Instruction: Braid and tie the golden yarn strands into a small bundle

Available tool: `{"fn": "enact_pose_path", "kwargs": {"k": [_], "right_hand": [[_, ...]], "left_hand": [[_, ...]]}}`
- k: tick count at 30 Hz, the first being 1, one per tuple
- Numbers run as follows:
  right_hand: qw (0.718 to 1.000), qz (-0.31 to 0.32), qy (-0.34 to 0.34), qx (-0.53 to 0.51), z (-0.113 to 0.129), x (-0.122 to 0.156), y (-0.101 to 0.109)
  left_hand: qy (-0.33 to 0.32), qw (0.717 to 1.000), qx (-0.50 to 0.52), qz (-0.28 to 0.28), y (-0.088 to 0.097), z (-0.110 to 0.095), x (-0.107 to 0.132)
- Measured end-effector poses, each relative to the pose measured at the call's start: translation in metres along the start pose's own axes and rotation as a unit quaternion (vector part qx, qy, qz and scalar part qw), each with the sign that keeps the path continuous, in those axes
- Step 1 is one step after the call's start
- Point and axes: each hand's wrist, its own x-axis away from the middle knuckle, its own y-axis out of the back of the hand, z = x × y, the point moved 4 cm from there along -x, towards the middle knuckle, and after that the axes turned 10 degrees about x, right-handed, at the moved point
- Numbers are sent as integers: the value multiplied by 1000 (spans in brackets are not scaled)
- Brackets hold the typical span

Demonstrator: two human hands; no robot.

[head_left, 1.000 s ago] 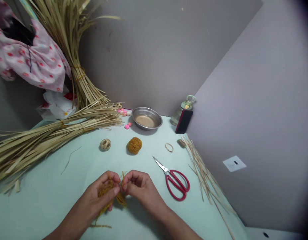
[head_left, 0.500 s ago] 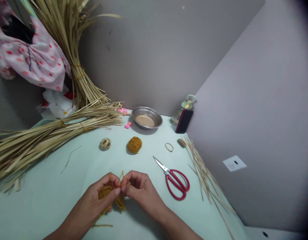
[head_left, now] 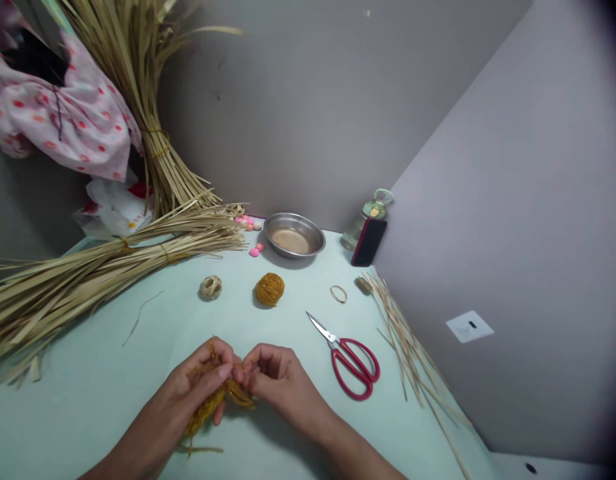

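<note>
A loose bunch of mustard-yellow yarn (head_left: 203, 412) is gripped in my left hand (head_left: 195, 383), its strands hanging below the thumb and toward the right. My right hand (head_left: 278, 377) meets the left fingertips in a pinch at the yarn; what exactly lies between those fingertips is hidden. A short yarn piece (head_left: 203, 449) lies on the table under my left wrist. Beyond my hands sits a wound ball of the same yarn (head_left: 269, 289), with a small woven ball (head_left: 211, 287) to its left. Red-handled scissors (head_left: 345, 360) lie to the right of my right hand.
Bundled dry straw strips (head_left: 113, 263) cover the left side. At the back stand a metal bowl of liquid (head_left: 295, 237) and a phone (head_left: 369, 242) leaning against a bottle (head_left: 355, 230). A thin ring (head_left: 339, 294) and loose strips (head_left: 408, 340) lie rightward.
My left hand has shifted slightly left and turned with the yarn. The yarn end that stood up between the fingertips no longer shows there; strands now stick up above the left fingers.
</note>
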Motion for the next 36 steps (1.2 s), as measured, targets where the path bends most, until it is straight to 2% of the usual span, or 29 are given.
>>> {"fn": "enact_pose_path", "kwargs": {"k": [5, 8, 12, 16, 24, 30, 36], "right_hand": [[1000, 9, 5, 10, -1, 0, -1], [1000, 0, 15, 2, -1, -2, 0], [999, -26, 17, -17, -2, -3, 2], [999, -30, 10, -12, 3, -1, 2], [995, -73, 47, 46, 10, 1, 8], [999, -10, 28, 38, 1, 1, -1], [990, -56, 43, 122, 7, 5, -1]], "left_hand": [[-16, 999, -16, -42, 3, -5, 4], [-23, 997, -52, -47, 5, -3, 3], [-28, 997, -65, -13, 5, 8, -3], [-5, 996, -87, 6, 5, 13, -7], [-22, 994, -101, -35, 8, 5, -4], [-31, 995, -81, -44, 11, 4, -2], [-27, 994, -76, -67, 8, -1, -1]]}}
